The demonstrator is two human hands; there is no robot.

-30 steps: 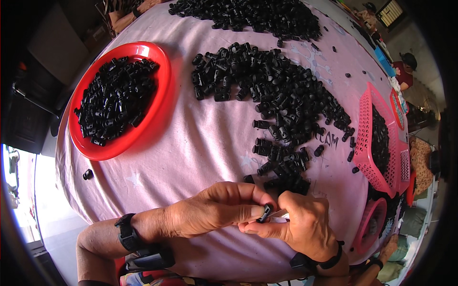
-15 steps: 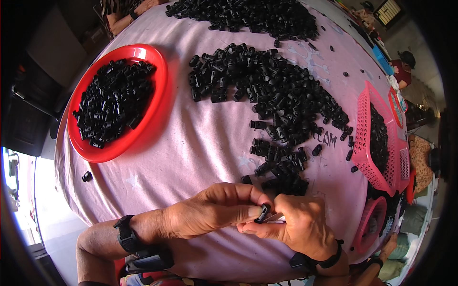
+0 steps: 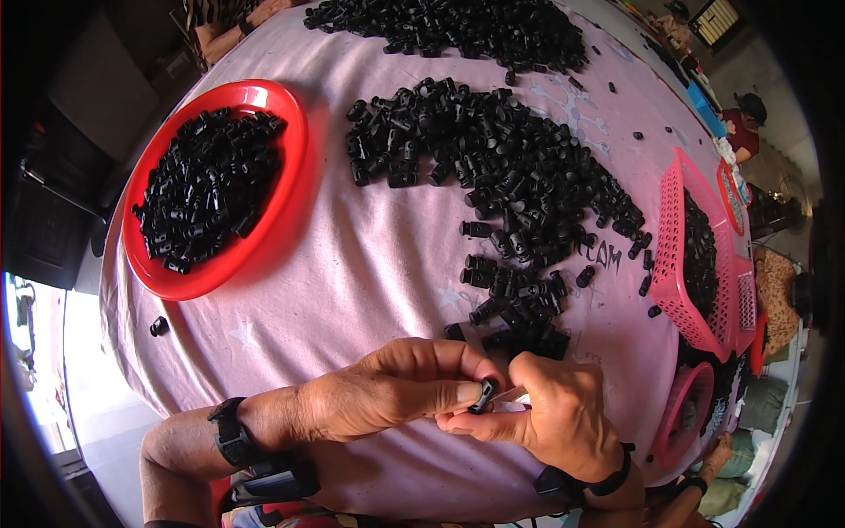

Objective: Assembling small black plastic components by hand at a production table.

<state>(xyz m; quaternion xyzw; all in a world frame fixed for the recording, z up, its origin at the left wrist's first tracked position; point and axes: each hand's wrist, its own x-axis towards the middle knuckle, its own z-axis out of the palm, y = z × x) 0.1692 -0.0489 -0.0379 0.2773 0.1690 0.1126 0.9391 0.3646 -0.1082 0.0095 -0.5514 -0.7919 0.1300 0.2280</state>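
Near the table's front edge, my left hand (image 3: pixel 387 387) pinches a small black plastic cord lock (image 3: pixel 483 396) between thumb and fingertips. My right hand (image 3: pixel 554 409) is closed around a slim, pale tool (image 3: pixel 513 401) that looks like a small blade. Its thin end reaches to the cord lock, while most of it is hidden in my fingers. Just beyond my hands, a heap of similar black cord locks (image 3: pixel 519 194) spreads over the pink cloth. To the left, a red round tray (image 3: pixel 295 132) holds many more of them.
Another black heap (image 3: pixel 458 31) lies at the far side. On the right stand a pink perforated basket (image 3: pixel 673 282) with black pieces and a smaller pink basket (image 3: pixel 666 431). One loose cord lock (image 3: pixel 159 326) lies at left. Other people sit around the table.
My right hand has shifted very slightly, its fingers tilting around the pale tool. My left hand keeps the cord lock in nearly the same place.
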